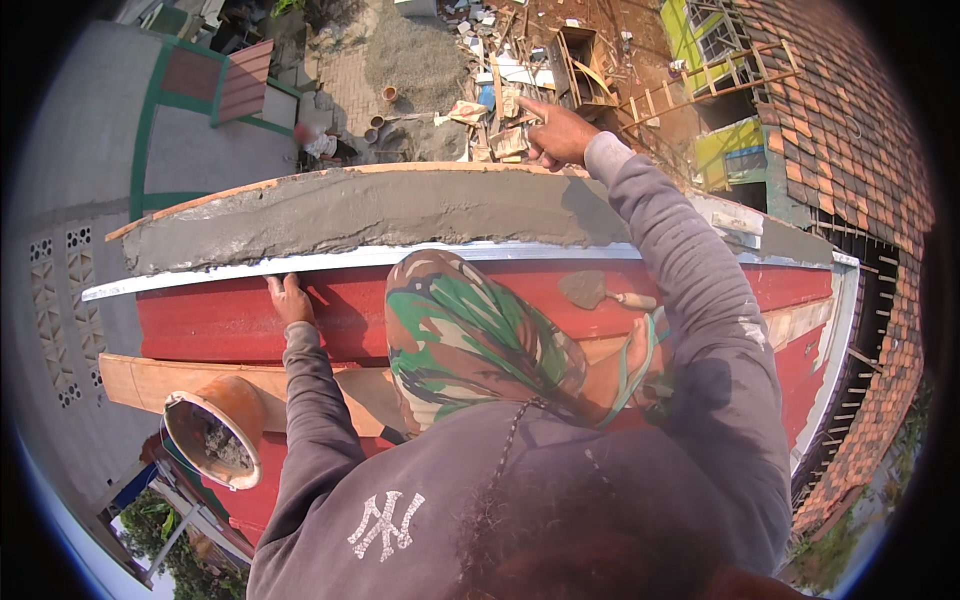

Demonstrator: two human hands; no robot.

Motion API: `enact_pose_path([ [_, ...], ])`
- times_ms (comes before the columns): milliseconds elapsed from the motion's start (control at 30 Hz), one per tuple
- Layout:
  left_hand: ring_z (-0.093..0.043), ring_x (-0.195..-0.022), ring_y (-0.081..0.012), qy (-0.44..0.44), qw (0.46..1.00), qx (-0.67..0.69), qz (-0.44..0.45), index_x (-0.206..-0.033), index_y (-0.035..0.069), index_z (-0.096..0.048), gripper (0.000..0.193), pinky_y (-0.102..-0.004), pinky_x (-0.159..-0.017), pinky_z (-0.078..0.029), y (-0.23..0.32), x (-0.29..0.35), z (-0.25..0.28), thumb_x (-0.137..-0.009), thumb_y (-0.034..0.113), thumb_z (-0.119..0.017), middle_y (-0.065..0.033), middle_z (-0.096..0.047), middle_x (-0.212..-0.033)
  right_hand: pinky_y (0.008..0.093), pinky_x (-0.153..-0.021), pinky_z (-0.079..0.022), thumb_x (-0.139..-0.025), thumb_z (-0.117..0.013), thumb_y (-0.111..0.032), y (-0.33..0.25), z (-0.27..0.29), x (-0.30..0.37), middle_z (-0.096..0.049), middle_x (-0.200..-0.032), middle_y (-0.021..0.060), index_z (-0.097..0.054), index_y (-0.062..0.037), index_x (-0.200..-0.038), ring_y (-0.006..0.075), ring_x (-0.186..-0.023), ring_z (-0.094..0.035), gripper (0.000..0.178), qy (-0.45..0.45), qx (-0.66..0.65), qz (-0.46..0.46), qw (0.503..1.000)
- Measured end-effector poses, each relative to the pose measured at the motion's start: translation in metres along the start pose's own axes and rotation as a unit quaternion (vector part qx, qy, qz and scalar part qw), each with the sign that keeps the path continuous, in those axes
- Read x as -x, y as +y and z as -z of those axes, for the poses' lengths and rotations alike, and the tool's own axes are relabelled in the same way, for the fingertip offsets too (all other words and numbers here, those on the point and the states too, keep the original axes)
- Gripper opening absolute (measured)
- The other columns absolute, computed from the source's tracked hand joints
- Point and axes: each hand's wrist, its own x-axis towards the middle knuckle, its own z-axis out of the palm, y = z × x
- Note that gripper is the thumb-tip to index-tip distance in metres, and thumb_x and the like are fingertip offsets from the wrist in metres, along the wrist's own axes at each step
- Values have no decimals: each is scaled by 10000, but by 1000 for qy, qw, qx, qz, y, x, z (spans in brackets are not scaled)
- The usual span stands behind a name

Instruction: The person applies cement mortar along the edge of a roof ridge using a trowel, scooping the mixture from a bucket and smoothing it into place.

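Note:
My left hand (290,299) is at the near edge of a long silver metal straightedge (350,259), its fingertips gripping that edge. The straightedge runs along a band of wet grey mortar (300,215) on top of the wall. My right hand (562,134) reaches over the wall's far side, index finger stretched out and the other fingers partly curled, with nothing seen in it. Below it, a thin wooden board (400,168) edges the mortar. A trowel (590,290) with a wooden handle lies on the red roof sheet beside my sandalled foot (620,370).
An orange bucket (220,425) with mortar stands by a plank (140,380) on the red roofing (220,325). Beyond the wall is a drop to a yard with rubble (510,75), a sand heap (415,60) and another person (322,145). A tiled roof (850,150) rises at right.

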Motion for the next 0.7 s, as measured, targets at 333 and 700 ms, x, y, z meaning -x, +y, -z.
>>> enact_pose_path([
  [333, -321, -1554, -494, 12, 1000, -11, -11, -1473, -212, -465, 665, -423, -1265, -270, 19, 13, -9, -969, 211, -564, -406, -310, -1660, 361, -571, -621, -965, -522, -32, -69, -6, -69, -704, -945, 67, -82, -279, -1740, 94, -572, -549, 925, 38, -75, -26, 996],
  [700, -373, -1512, -506, -10, 992, -98, -83, -1343, -138, -628, 492, -422, -1236, -314, -18, -7, 5, -976, 182, -553, -417, -317, -1646, 359, -573, -612, -948, -522, -33, -63, -3, -39, -690, -957, 85, -111, -271, -1741, 114, -580, -549, 924, 19, -61, 19, 998],
])
